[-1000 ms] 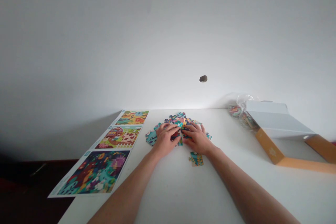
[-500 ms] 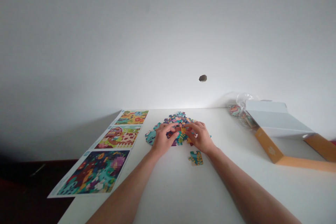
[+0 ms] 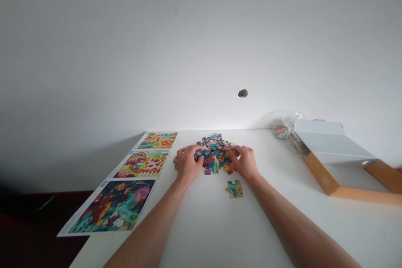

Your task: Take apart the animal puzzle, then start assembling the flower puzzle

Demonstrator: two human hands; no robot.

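A heap of colourful jigsaw pieces point(image 3: 215, 160) lies on the white table between my two hands. My left hand point(image 3: 188, 163) rests at the heap's left side, thumb apart from the curved fingers, with nothing visible held between them. On the right edge of the heap, the thumb and index finger of my right hand point(image 3: 244, 161) close on a small jigsaw piece point(image 3: 225, 149), mostly lost among the others. Nearer to me, a teal and yellow pair of joined-looking pieces point(image 3: 235, 189) sits apart from the heap.
A sheet with three printed pictures point(image 3: 111, 206) lies along the table's left edge, partly overhanging it. An open orange and white box point(image 3: 323, 176) stands at right, with a clear plastic bag point(image 3: 293, 119) behind it. A wall point(image 3: 201, 50) with a hole rises behind.
My hands have moved apart from above the heap's middle. The left one has shifted left, covering the teal pieces there; the right one has moved slightly right. More of the heap shows.
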